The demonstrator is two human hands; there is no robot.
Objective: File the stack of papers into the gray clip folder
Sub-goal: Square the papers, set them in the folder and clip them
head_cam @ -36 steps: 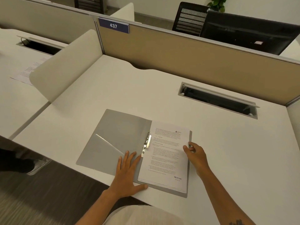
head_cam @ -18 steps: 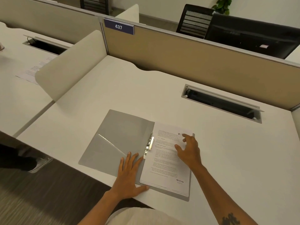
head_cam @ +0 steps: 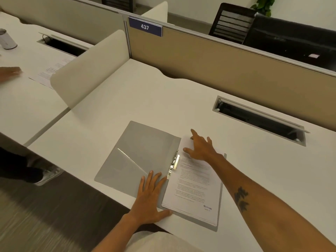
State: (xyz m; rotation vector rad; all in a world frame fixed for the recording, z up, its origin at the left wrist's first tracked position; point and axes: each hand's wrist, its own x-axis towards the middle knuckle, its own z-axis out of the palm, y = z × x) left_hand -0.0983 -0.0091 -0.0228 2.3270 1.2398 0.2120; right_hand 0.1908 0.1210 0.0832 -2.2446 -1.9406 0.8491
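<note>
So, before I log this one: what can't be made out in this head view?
- Upper part of the stack of papers: covered by the right hand.
- Page text: too small and blurred, apart from a "RECEIVED" stamp.
- Whether the metal clip is clamped on the sheets: cannot tell.
- Gray clip folder near corner: under the left hand.

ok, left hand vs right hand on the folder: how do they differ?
The left hand lies flat, fingers spread, on the near inner cover of the gray clip folder; the right hand reaches farther, onto the top of the stack of papers. The left palm is down; the right has its index finger extended. Both are bare, open, gripping nothing.
</note>
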